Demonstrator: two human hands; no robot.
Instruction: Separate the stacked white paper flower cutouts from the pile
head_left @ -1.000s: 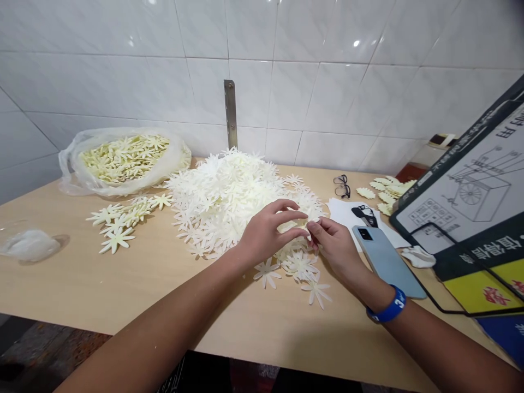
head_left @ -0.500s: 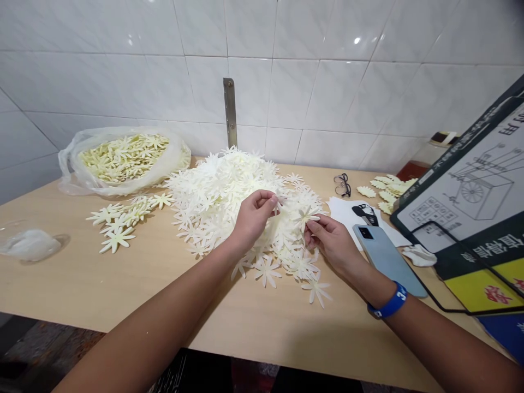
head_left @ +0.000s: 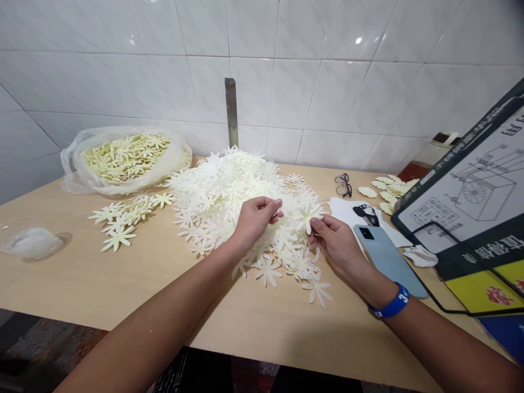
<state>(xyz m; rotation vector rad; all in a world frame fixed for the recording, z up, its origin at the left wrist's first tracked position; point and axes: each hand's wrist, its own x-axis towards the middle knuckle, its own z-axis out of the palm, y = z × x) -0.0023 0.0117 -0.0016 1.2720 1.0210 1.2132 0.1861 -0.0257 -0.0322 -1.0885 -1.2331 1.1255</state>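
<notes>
One flower cutout (head_left: 307, 217) pinched by right hand (head_left: 336, 243)

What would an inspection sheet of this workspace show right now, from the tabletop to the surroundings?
Surface: pale wooden tabletop, bare at the front edge.
Job's things: heap of white flower-shaped cut-outs; clear plastic bag of pale yellow flower cut-outs behind it.
Clutter: pale blue smartphone, dark-framed glasses, white paper sheet.
Grippers: right hand pinches a single white flower cut-out; left hand is curled over the heap, any held piece hidden.
Cables: nothing seen.
Surroundings: white glazed tile wall with a metal bracket; printed grey board propped at right.
</notes>
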